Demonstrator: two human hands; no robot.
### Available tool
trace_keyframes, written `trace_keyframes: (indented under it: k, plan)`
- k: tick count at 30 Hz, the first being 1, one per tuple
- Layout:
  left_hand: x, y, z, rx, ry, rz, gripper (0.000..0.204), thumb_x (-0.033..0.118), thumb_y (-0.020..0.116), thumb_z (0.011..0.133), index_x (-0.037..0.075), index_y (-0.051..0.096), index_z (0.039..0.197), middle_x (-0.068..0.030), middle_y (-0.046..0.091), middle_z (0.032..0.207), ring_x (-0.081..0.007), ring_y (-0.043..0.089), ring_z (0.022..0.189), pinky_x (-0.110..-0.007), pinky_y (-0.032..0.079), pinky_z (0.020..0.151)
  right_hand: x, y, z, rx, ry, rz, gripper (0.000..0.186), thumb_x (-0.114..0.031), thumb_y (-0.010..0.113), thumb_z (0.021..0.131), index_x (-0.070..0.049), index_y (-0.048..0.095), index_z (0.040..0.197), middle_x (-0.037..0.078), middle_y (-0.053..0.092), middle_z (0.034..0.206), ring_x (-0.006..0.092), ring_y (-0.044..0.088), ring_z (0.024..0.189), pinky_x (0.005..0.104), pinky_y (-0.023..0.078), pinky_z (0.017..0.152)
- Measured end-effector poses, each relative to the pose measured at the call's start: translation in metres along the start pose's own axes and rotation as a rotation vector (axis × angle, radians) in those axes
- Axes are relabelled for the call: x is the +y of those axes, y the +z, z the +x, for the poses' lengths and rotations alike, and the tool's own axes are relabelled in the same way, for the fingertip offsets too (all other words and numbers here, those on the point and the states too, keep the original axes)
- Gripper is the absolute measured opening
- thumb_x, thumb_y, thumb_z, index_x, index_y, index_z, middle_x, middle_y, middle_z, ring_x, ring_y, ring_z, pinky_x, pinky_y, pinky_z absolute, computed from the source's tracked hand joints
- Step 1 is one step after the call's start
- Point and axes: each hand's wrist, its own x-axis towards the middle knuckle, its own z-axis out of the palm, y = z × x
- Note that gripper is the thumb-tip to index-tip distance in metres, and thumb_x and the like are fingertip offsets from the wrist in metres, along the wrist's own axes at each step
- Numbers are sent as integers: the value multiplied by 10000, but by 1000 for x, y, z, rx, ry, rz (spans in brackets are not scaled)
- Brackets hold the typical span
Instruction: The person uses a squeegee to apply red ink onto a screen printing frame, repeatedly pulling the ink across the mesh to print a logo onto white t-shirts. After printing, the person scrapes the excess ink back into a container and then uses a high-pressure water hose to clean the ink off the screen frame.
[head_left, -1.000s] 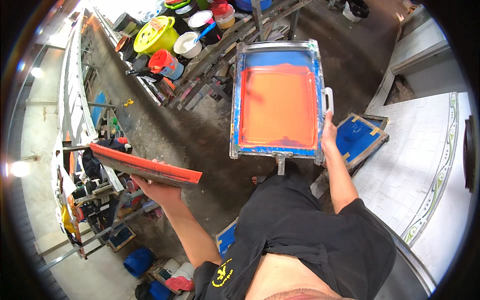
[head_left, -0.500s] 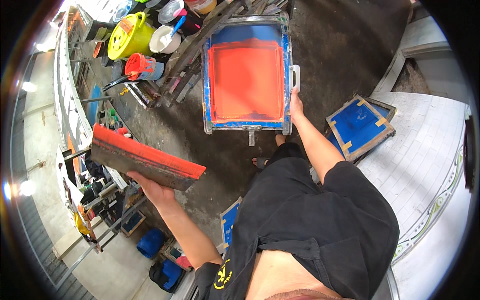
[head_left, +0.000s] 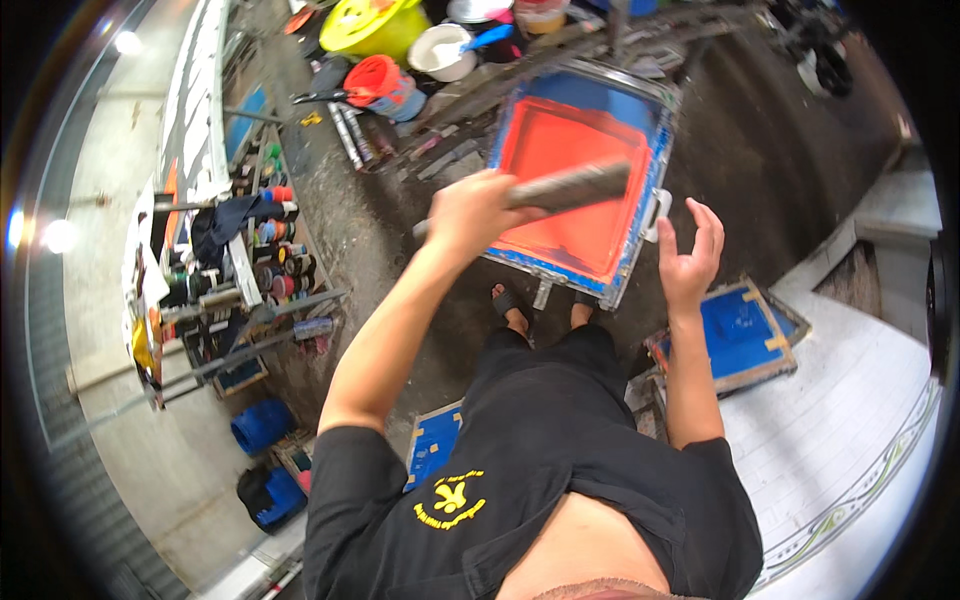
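Note:
My left hand (head_left: 472,215) is wrapped round a long squeegee (head_left: 585,187), which is blurred by motion. The squeegee passes above a silk-screen frame (head_left: 628,272) with blue borders and a broad field of red ink (head_left: 553,238) on it. Part of the ink lies hidden behind the squeegee and my hand. At the frame's right side is a white handle (head_left: 657,212). My right hand (head_left: 692,255) is raised just beside that handle, fingers apart, with nothing in it.
At the upper left stand a yellow bucket (head_left: 372,25), a white tub (head_left: 442,52) with a blue tool and a red-rimmed pail (head_left: 385,88). Blue screens (head_left: 738,330) lie stacked at right, beside a white tiled surface (head_left: 830,400). Shelves with ink pots (head_left: 285,265) are at left.
My left hand has swung the squeegee up and right, over the screen. My right hand has let go of the handle and opened. The whole view has turned and shifted.

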Motion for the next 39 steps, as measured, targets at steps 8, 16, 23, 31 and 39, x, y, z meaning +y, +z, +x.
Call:
trace_keyframes:
  k: [8,16,23,31,39]
  plan:
    - [-6,35,47,145,649,-113,312,382,819,797,106,720,904,-68,705,960,-286,703,939,-441,533,837,-45,44,14,-647,-159,-97,415,-62,728,822,-50,659,1231,138,686,1129,352,641,1087,426,505,942]
    - [-243,57,32,634,-305,-808,348,288,830,869,2,739,1045,-137,754,995,-240,727,885,-367,576,825,-89,-27,7,-250,370,-28,281,-57,730,945,-7,640,1207,45,696,1096,129,636,1005,286,503,898]
    - [-348,113,102,649,-177,-726,968,363,943,689,-57,486,1432,-243,598,1387,-345,577,1310,-405,480,1078,-159,-47,2,-80,363,-174,389,-72,736,960,60,598,1299,109,689,1190,164,637,1049,310,493,953]
    - [-336,98,134,559,-262,-784,1094,412,1026,518,-46,497,1357,-218,649,1314,-310,632,1229,-411,502,1039,-186,-65,-25,69,322,-113,387,-54,722,972,70,594,1316,114,696,1196,150,638,1064,298,505,939]
    - [-331,116,139,761,-193,-739,981,402,983,562,-38,503,1295,-255,581,1313,-408,575,1225,-476,469,1029,-167,-52,-23,-171,250,-392,317,-101,795,893,-1,686,1173,103,723,1012,194,666,911,313,522,842]
